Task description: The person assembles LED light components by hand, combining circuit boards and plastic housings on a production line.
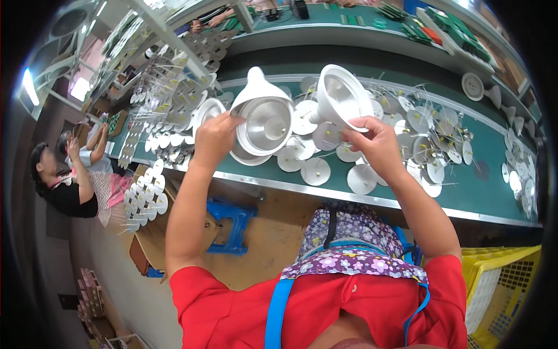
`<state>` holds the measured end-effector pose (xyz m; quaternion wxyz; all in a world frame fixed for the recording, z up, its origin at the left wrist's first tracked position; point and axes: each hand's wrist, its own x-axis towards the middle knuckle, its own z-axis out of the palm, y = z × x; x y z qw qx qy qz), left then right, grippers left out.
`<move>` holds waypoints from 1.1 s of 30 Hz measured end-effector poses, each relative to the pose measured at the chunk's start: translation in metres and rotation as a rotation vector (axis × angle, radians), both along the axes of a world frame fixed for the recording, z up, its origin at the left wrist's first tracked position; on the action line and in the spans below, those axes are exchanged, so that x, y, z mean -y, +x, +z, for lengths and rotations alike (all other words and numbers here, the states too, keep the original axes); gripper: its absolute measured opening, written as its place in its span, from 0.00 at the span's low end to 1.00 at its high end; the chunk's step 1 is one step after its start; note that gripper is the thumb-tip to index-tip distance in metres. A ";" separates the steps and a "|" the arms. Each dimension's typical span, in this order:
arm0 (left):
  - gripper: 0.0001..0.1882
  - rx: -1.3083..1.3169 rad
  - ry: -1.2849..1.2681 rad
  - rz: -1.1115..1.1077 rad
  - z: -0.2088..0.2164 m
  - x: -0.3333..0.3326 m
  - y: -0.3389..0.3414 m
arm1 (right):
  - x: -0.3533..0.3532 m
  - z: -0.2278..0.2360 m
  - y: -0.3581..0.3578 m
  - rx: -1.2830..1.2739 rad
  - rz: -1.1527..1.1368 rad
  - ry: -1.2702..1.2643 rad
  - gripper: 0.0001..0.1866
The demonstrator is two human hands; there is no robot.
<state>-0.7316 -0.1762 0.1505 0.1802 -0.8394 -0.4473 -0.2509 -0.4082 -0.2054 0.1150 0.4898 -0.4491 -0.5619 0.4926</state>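
My left hand [218, 139] is closed on the rim of a white cone-shaped lamp housing [264, 125], whose silvery hollow inside faces me. More white housings show behind and beside it, one lamp cup [208, 109] next to my fingers. With thumb and fingertips my right hand [375, 142] pinches the lower rim of another white lamp housing [344, 93], tilted with its open mouth toward the right. Under and around both hands lie round metal discs [315, 171] with thin wires on the green workbench [261, 173].
Wired discs [430, 136] spread along the bench's right side; more stacks stand left. A raised shelf [325, 36] runs behind, holding green circuit boards [456, 32]. Below are a blue stool [232, 227] and a yellow crate [500, 262]. Another person [67, 180] sits at left.
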 end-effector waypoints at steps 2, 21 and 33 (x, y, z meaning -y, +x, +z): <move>0.10 0.060 0.049 0.108 -0.026 0.004 -0.031 | 0.002 -0.001 -0.007 0.111 -0.013 0.024 0.12; 0.18 0.354 0.212 0.362 -0.115 -0.039 -0.059 | 0.020 -0.042 0.033 0.351 -0.179 0.156 0.16; 0.21 0.556 0.255 0.329 -0.135 0.003 -0.031 | 0.063 -0.040 0.067 0.665 -0.248 0.404 0.21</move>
